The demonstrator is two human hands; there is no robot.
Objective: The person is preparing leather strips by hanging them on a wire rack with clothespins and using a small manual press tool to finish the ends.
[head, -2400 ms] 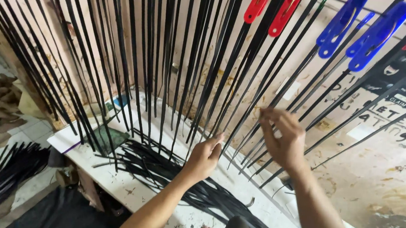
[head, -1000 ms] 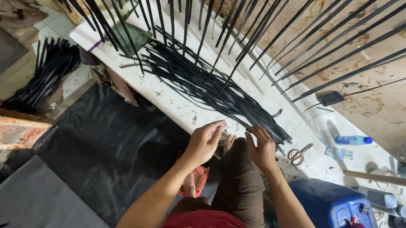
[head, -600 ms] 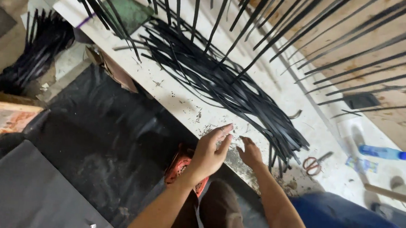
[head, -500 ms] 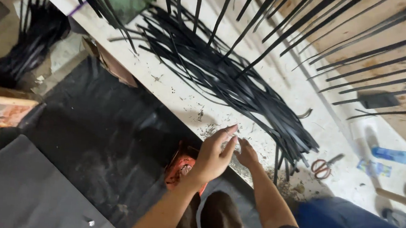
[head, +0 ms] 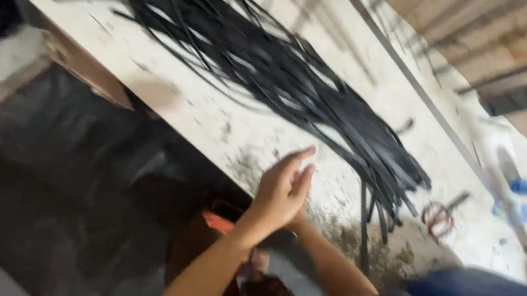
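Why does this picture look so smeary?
Head view: the whole frame is motion-blurred; the black strips on the white bench streak together, the scissors are soft, and the left hand has fuzzy edges and hides the right hand. Light is dim, without glare.

A long white worktop (head: pixel 204 109), scuffed and stained, runs diagonally across the view. Below it lies dark sheeting on the floor (head: pixel 73 183). Beyond the top edge stands a worn wooden wall (head: pixel 491 40), blurred

The left hand (head: pixel 282 190) is raised with fingers together, hiding the right hand behind it.
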